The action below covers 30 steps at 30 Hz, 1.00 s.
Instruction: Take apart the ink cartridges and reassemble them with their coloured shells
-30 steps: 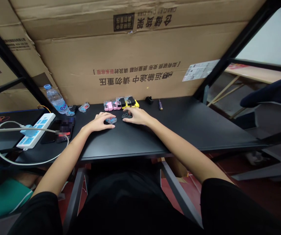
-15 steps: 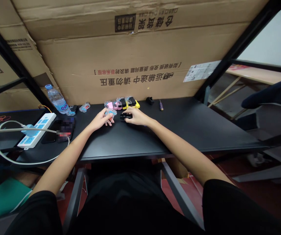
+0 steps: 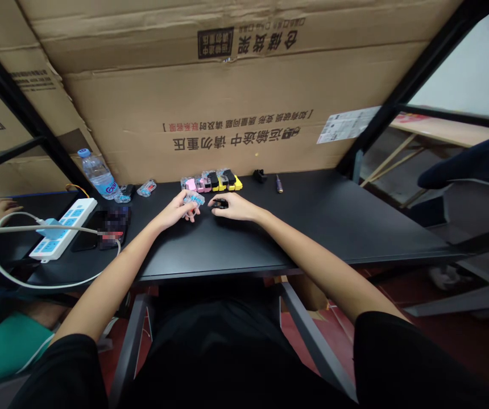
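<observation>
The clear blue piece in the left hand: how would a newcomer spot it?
On the black table, before the cardboard wall, the left hand pinches a clear blue piece. Unlike the pink, black and yellow row behind, it is translucent and lifted.

Clear-blue piece (image 3: 193,199), black desk (image 3: 313,216)

We can read print only on the cardboard box (image 3: 227,102) behind the tabletop, and it stands upside down. Near the top edge, black characters read 仓储货架 beside a small black label block too fine to make out. Lower down, a large black line reads 运输途中 请勿重压, with a smaller line above it, partly red, too small for us to read. The white sticker (image 3: 345,124) at the box's right carries unreadable small print.
</observation>
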Tool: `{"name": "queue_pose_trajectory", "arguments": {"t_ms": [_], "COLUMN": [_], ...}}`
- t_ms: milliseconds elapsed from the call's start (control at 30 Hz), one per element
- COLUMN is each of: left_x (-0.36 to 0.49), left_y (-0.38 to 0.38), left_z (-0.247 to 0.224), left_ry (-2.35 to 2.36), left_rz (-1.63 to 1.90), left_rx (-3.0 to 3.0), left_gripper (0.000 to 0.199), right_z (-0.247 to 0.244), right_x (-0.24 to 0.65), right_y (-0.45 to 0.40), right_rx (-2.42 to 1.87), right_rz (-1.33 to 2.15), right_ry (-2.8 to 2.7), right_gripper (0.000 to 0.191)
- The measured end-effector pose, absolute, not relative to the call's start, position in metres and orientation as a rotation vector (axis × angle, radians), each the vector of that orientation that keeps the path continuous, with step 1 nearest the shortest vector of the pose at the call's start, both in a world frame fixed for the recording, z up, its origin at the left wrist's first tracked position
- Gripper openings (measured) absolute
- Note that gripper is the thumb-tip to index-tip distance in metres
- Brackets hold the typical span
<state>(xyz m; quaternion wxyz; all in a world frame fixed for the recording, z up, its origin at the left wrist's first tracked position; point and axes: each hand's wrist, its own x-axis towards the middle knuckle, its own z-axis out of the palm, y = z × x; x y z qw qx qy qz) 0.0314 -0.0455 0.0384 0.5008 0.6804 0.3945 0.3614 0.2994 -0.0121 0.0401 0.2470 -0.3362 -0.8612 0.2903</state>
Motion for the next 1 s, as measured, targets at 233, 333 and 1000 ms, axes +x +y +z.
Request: {"name": "queue_pose_trajectory", "arguments": {"t_ms": [233, 333, 1000], "left_x": [0.032, 0.031, 0.035], "left_y": [-0.044, -0.044, -0.047], "left_z": [0.037, 0.038, 0.031], "left_ry": [1.004, 1.025, 0.992], "left_rz": [0.912, 0.936, 0.8], "left_rx": [1.697, 1.753, 1.58], "left_gripper": [0.036, 0.038, 0.044], "right_z": [0.052, 0.047, 0.025], "right_x": [0.294, 0.293, 0.276], "right_y": [-0.023, -0.018, -0.023], "right_rx": [-0.901, -1.015, -0.773], "right_rz": [1.058, 1.209, 1.542], "right_ry": [-2.182, -2.036, -1.877], "right_gripper": [0.048, 0.056, 0.038]}}
